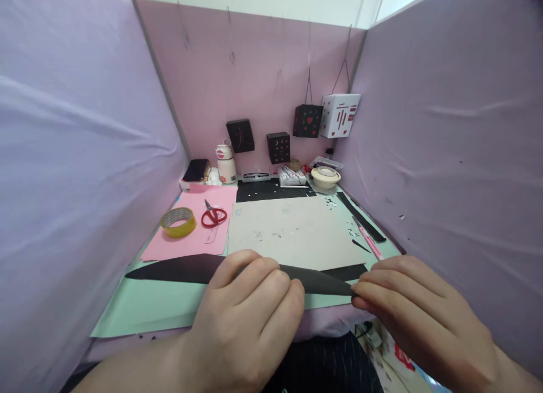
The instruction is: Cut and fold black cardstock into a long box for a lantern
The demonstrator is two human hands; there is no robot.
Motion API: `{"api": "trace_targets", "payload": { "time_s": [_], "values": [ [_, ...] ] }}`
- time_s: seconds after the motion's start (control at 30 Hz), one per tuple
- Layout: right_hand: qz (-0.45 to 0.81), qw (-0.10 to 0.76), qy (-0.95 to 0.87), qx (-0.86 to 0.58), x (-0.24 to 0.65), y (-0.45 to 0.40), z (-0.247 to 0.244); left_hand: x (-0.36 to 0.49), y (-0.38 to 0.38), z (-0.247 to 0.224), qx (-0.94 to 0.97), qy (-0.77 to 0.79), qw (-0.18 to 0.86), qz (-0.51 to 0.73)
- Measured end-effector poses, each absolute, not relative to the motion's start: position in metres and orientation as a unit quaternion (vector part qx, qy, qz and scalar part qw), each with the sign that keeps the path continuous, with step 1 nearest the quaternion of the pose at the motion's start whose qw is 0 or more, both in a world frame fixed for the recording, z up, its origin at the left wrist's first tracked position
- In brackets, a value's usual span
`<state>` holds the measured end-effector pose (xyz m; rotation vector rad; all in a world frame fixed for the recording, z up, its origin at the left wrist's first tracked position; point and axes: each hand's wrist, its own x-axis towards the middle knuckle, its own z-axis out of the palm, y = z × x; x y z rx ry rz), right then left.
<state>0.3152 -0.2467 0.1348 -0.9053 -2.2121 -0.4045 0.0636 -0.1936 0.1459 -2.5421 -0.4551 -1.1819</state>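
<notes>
A long piece of black paper (173,270) stretches across the front of the table, seen at a low slant. My left hand (250,314) is closed over its middle, and the fingertips curl down out of sight behind the paper. At the paper's right end my right hand (419,314) pinches the tip between thumb and fingers. Beyond the hands lies a pale grey board (292,234) with small scraps on it. A pink craft knife (370,241) rests just past my right hand.
Pink paper (186,249) at left carries a roll of yellow tape (178,223) and red-handled scissors (214,216). A white bottle (226,164) and a bowl (326,178) stand at the back. Black boxes (307,121) and a white box (340,116) hang there. Fabric walls (445,127) enclose the table.
</notes>
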Motion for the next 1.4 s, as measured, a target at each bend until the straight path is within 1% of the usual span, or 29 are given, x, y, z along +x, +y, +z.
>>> {"api": "trace_targets", "payload": {
  "time_s": [0.1,0.27,0.47,0.7,0.83,0.97,1.17,1.4],
  "values": [
    [-0.146,0.337,-0.86,-0.354,0.319,-0.248,0.129,0.063,-0.192,0.144,-0.888,-0.159,0.147,-0.407],
    [-0.162,0.38,-0.832,-0.37,0.318,-0.248,0.127,0.06,-0.191,0.144,-0.888,-0.159,0.147,-0.407],
    [-0.165,0.39,-0.818,-0.389,0.309,-0.255,0.13,0.06,-0.193,0.145,-0.884,-0.167,0.152,-0.41],
    [-0.217,0.389,-0.815,-0.371,0.311,-0.252,0.129,0.06,-0.197,0.145,-0.881,-0.177,0.154,-0.412],
    [-0.248,0.35,-0.805,-0.41,0.315,-0.244,0.133,0.065,-0.19,0.142,-0.876,-0.188,0.168,-0.41],
    [-0.303,0.354,-0.781,-0.416,0.299,-0.238,0.138,0.079,-0.188,0.139,-0.877,-0.19,0.161,-0.411],
    [-0.29,0.354,-0.821,-0.343,0.285,-0.231,0.138,0.086,-0.192,0.14,-0.88,-0.175,0.138,-0.42],
    [-0.254,0.359,-0.809,-0.39,0.302,-0.241,0.143,0.064,-0.186,0.146,-0.876,-0.181,0.162,-0.416]
  ]
}}
